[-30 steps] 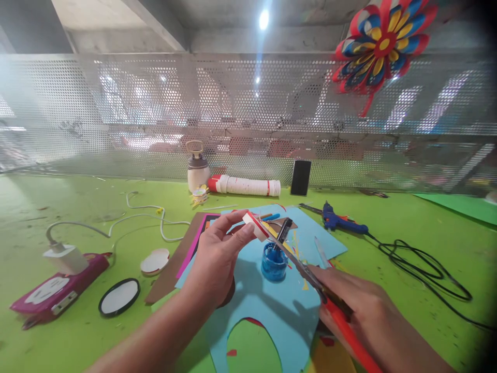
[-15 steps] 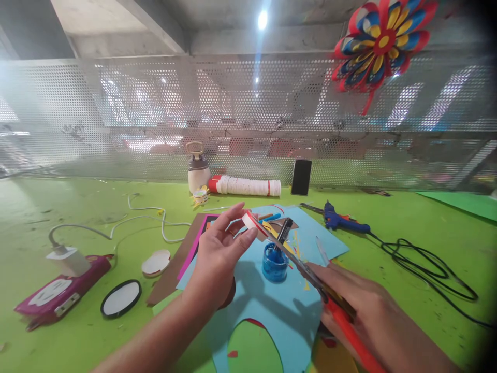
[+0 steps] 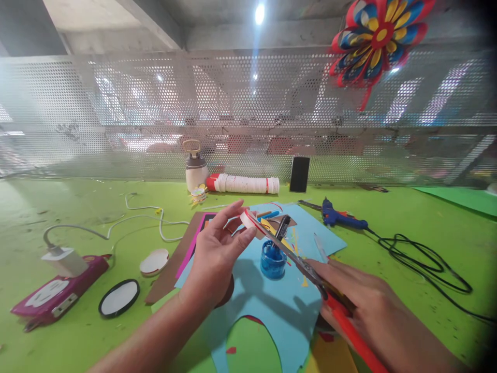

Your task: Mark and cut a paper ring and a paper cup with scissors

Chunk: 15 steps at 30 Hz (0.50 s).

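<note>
My left hand (image 3: 217,254) holds a small white paper piece with a red edge (image 3: 249,220) between thumb and fingers, raised above the table. Red-handled scissors (image 3: 310,280) are gripped in my right hand (image 3: 365,305), and their blade tips reach the paper piece. Under both hands lies a light blue paper sheet (image 3: 272,305) with an arch cut out of its near edge. A small blue pot (image 3: 273,260) with a dark brush standing in it sits on that sheet, just below the scissor blades.
On the green table (image 3: 58,207) are a blue glue gun (image 3: 341,218) with a black cord, a pink device with a white charger (image 3: 58,282), two round lids (image 3: 118,298), a white-and-red roll (image 3: 244,184), a jar, a black phone (image 3: 300,174). A perforated screen stands behind; a paper flower (image 3: 375,36) hangs above.
The paper piece has turned a little in my left hand's fingers and the scissor tips have stayed against it. The view has shifted slightly.
</note>
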### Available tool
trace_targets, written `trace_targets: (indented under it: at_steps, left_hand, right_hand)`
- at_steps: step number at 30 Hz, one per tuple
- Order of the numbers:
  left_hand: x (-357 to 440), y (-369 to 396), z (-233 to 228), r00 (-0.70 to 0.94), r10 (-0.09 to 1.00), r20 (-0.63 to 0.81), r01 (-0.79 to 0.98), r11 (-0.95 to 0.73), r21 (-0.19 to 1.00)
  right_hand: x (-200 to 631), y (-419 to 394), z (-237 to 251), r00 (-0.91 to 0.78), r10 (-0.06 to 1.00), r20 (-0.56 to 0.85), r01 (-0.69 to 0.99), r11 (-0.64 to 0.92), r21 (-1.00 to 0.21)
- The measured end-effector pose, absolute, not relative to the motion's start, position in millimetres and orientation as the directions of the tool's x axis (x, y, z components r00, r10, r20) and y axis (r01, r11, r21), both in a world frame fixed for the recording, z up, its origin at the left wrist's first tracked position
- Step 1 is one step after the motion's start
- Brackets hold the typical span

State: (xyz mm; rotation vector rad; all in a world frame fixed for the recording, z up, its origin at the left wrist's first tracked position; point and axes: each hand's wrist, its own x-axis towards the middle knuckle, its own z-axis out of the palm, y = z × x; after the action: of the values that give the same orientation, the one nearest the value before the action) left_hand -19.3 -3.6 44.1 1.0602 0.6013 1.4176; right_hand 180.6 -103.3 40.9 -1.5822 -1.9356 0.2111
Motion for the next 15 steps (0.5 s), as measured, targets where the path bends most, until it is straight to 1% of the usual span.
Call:
trace_targets:
  at_steps: [6,15]
  left_hand:
    - [-19.7,-1.3,42.1,0.117,0.957,0.265,-0.492,-0.176,0.853]
    - [-18.5,-2.1,43.9,0.119,0.964,0.24,-0.489,-0.153,0.859]
  right_hand:
    - [179.7,-104.2,43.5,-0.111,0.943,0.315,0.818,0.266,-0.51]
    - [183.4,-104.0,38.0,-0.119,0.968,0.223,0.806,0.225,-0.548]
